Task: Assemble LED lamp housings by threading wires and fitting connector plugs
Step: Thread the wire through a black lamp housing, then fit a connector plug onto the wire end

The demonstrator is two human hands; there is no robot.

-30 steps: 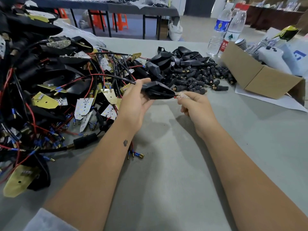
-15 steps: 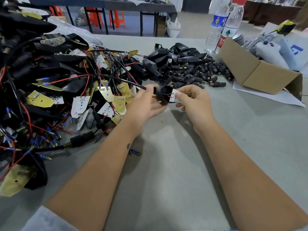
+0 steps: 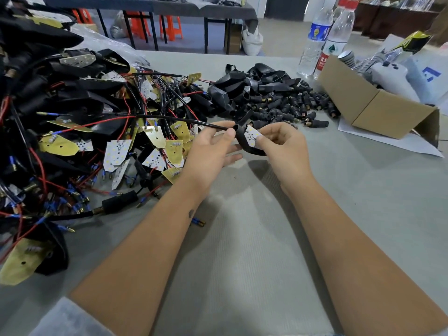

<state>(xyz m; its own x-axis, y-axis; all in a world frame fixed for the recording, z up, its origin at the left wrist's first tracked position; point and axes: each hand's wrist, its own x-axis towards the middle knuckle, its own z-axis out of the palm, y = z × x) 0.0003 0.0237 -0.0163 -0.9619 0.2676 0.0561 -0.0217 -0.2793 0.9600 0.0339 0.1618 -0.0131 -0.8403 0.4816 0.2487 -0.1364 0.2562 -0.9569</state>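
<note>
Fingers around housing (probably pinching)

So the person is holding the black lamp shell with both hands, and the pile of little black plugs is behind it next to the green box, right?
Almost. The box beside the pile of plugs is brown cardboard, not green, as the head view shows. The rest holds: the left hand and right hand both hold the black lamp shell.

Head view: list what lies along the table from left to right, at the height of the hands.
Tangle of wired LED boards → left hand → black lamp housing → right hand → cardboard box
</note>
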